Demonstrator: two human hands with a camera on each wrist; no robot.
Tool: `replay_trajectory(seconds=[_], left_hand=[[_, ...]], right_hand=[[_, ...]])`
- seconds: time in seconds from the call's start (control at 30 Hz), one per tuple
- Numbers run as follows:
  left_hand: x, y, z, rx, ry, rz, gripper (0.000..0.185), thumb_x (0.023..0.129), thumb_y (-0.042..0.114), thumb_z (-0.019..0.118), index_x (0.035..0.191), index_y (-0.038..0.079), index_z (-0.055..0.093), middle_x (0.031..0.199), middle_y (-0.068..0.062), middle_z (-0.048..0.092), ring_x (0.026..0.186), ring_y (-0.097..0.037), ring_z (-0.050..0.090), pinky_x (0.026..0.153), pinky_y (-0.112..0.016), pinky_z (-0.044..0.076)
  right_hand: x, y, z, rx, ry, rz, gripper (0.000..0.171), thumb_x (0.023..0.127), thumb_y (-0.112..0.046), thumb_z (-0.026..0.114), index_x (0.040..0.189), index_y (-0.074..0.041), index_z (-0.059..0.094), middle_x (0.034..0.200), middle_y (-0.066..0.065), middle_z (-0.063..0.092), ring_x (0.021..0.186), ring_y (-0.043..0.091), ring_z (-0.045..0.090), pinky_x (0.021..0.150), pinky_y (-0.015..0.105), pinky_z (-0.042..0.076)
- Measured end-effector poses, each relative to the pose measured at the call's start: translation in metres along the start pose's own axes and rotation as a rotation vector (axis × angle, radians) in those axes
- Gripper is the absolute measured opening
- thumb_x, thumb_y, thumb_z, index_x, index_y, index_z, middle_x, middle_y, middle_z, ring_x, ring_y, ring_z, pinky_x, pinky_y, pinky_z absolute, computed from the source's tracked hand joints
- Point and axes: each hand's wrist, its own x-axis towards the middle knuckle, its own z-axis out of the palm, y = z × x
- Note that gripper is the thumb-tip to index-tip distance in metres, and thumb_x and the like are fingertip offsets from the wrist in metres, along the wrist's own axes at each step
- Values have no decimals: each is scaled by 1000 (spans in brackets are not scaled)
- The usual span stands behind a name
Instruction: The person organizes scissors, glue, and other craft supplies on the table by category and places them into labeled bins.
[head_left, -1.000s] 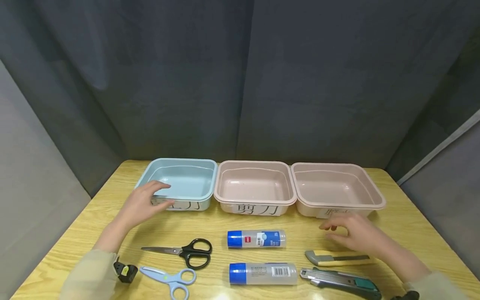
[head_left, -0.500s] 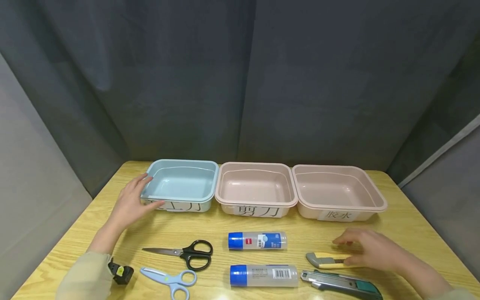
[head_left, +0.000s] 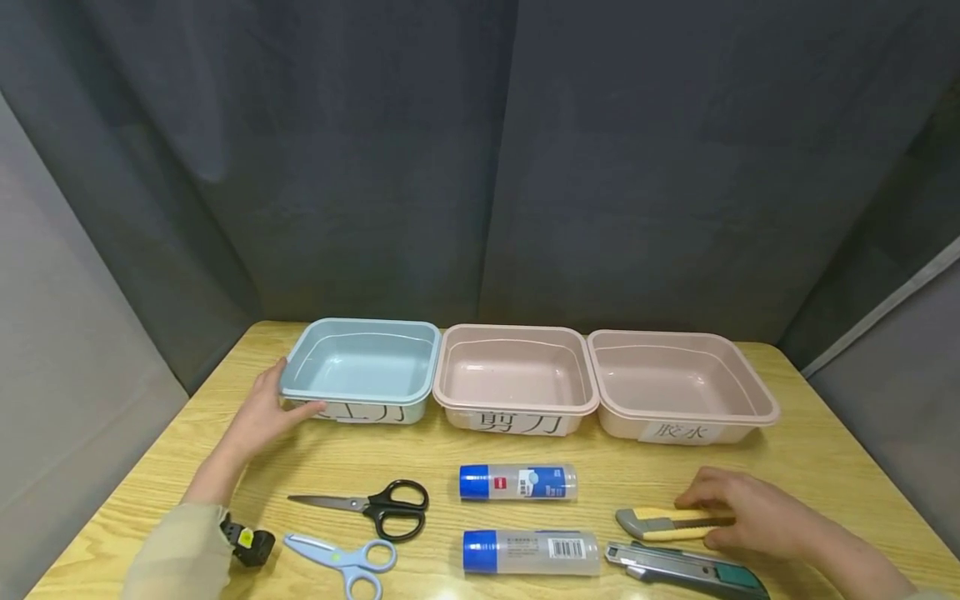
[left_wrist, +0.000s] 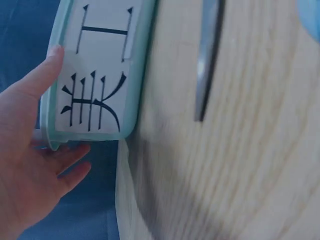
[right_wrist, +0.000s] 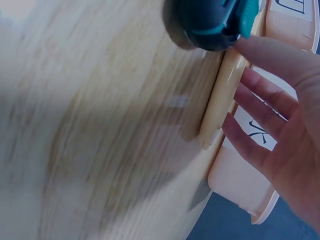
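In the head view, my left hand [head_left: 262,418] is at the left front corner of a light blue plastic bin [head_left: 358,398]. Its thumb [left_wrist: 54,57] lies on the labelled front at the rim, while the fingers reach round the short side. Over on the right, my right hand [head_left: 757,510] takes the rear of a yellow and grey utility knife [head_left: 660,523] between thumb and fingertips [right_wrist: 231,125]. That knife lies on the table. Just nearer than it is a green and silver utility knife [head_left: 686,568], whose dark end overlaps the thumb area in the right wrist view.
Two pink bins, one in the middle [head_left: 516,408] and one at right [head_left: 684,412], stand beside the blue one, all with character labels. Before them lie black scissors [head_left: 393,507], light blue scissors [head_left: 348,560] and two blue-capped glue bottles [head_left: 517,482]. Dark curtains [head_left: 480,167] hang behind.
My right hand has come down and nearer, onto the yellow utility knife. My left hand has shifted left from over the blue bin's front to its corner, and the bin has straightened slightly.
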Motion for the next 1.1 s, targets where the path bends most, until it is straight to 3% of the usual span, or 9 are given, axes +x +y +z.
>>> replay_trajectory(seconds=[0.23,0.57,0.8,1.1], left_hand=[[2,-5,1,-38,-18,-35,106,78,50,65,143,-6,4,141,-35,17,127,-48,22,99,-63,23],[0,-7,0,-154,-2,-94,102,77,47,67,144,-2,7,140,-31,27,123,-43,35,98,-55,32],[-1,-11,3,-192,0,-136,106,77,49,67,146,4,1,143,-27,25,124,-42,36,98,-54,31],[0,-17,9,-211,44,-115,100,76,47,68,146,6,11,142,-24,31,121,-41,41,96,-52,35]], right_hand=[[3,2,-1,-33,13,-31,26,75,-28,72,100,-21,67,92,-16,54,80,-4,49,66,22,48],[20,-11,-14,-180,166,-150,28,73,-25,74,99,-17,67,93,-12,62,81,0,54,63,25,47],[42,-34,-24,-254,153,-176,29,73,-21,74,100,-16,68,96,-7,64,86,8,59,69,29,50],[69,-60,-30,-274,166,-217,28,74,-20,74,101,-14,69,96,-5,66,87,11,61,72,30,51]])
